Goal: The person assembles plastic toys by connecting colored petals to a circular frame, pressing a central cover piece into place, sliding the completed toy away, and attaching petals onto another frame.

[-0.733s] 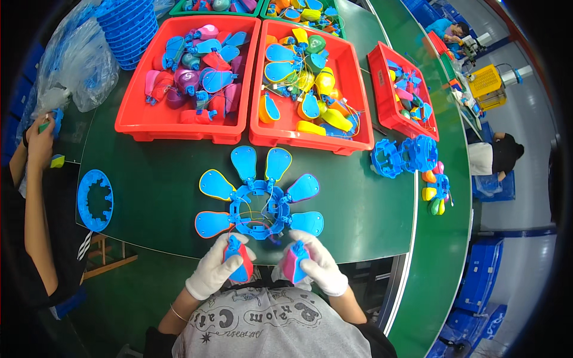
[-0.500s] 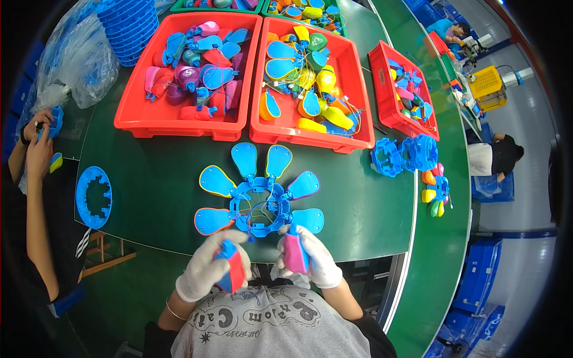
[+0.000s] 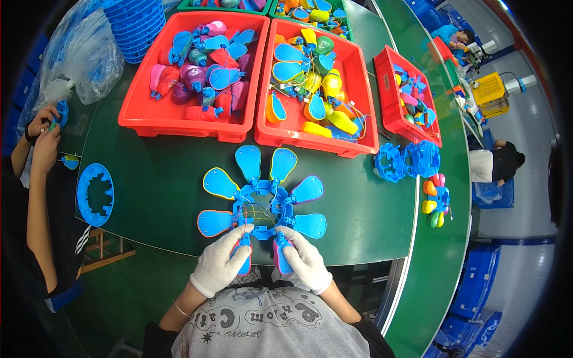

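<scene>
A blue plastic ring (image 3: 239,210) lies on the green table in front of me, with several blue-backed petals (image 3: 248,162) fanned out from its far and side edges. Thin wires cross its middle. In white gloves, my left hand (image 3: 222,262) grips a red-edged blue petal (image 3: 245,267), and my right hand (image 3: 305,262) grips a pink-edged blue petal (image 3: 283,266). Both petals sit side by side at the ring's near edge, their narrow ends toward it. Whether those ends are joined to the ring I cannot tell.
Red bins of coloured petals (image 3: 190,122) (image 3: 317,140) (image 3: 412,128) stand beyond the ring. Blue rings (image 3: 391,162) and a small petalled assembly (image 3: 439,200) lie to the right. A flat blue ring (image 3: 83,203) and a co-worker's hands (image 3: 46,137) are at the left.
Both petals have turned blue side up and moved to the ring's near edge, their narrow ends now toward it. The co-worker's hands at the left have shifted slightly.
</scene>
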### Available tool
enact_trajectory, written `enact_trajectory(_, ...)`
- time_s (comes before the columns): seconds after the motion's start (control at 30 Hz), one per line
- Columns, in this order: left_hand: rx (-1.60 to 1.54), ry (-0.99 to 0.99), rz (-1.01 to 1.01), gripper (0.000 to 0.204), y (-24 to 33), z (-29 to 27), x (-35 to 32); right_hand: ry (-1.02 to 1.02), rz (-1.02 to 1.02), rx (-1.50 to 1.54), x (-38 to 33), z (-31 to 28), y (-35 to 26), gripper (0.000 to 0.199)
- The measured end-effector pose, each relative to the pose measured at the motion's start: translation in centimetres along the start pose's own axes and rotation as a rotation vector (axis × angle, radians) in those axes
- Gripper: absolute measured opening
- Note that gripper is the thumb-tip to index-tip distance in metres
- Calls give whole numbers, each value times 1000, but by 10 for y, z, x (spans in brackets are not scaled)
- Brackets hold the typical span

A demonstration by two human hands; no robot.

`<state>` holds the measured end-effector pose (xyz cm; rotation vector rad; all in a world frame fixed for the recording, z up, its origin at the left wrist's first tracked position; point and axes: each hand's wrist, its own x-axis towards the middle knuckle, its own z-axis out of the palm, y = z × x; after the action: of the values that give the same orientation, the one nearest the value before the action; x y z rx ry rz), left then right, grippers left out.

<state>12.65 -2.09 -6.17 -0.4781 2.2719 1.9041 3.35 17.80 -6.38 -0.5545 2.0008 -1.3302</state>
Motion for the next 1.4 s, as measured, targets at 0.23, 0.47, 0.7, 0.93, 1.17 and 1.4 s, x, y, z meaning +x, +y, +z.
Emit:
enact_trajectory(0.23, -227, -104, -46, 35, -6, 4, 14, 33, -91, 14, 9, 10, 6, 41)
enact_trajectory(0.47, 1, -33, 57, 34, -7, 7, 8, -20, 3, -438, 15, 11, -22, 37)
enact_trajectory(0.7, 177, 38, 110, 35, -6, 9, 8, -44, 4, -455, 19, 11, -14, 36)
enact_trajectory(0.93, 267, 58, 61, 35, 1, 9, 12, 7, -37, -454, 21, 16, -12, 35)
enact_trajectory(1.17, 215, 43, 157, 33, -10, 4, 21, -19, -14, -500, 21, 14, -14, 37)
enact_trajectory(1.4, 352, -19, 63, 36, -21, 4, 24, -27, -29, -694, 11, -5, -51, 36)
